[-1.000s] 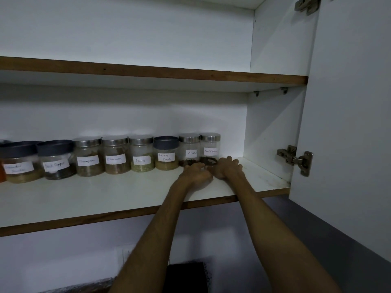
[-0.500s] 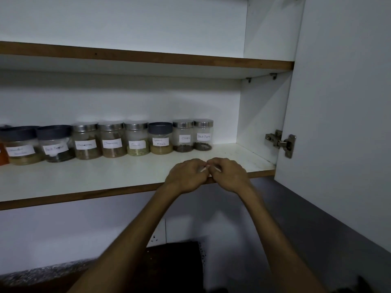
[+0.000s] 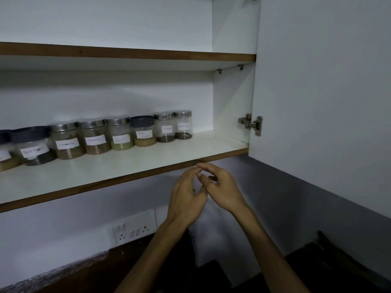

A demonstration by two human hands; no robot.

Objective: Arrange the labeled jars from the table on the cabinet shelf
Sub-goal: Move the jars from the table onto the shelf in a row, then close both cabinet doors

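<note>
Below the shelf [image 3: 131,172] edge, our left hand [image 3: 186,195] and right hand [image 3: 222,191] have withdrawn, fingers loose and empty; the jars [image 3: 183,124] above them stand placed.

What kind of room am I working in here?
Most likely a home kitchen: an open wall cabinet with a row of labeled spice jars on its shelf, and a wall socket above a dark countertop.

A home kitchen: labeled spice jars [image 3: 121,134] on a cabinet shelf [image 3: 148,159] above a wall socket [image 3: 134,228].
</note>
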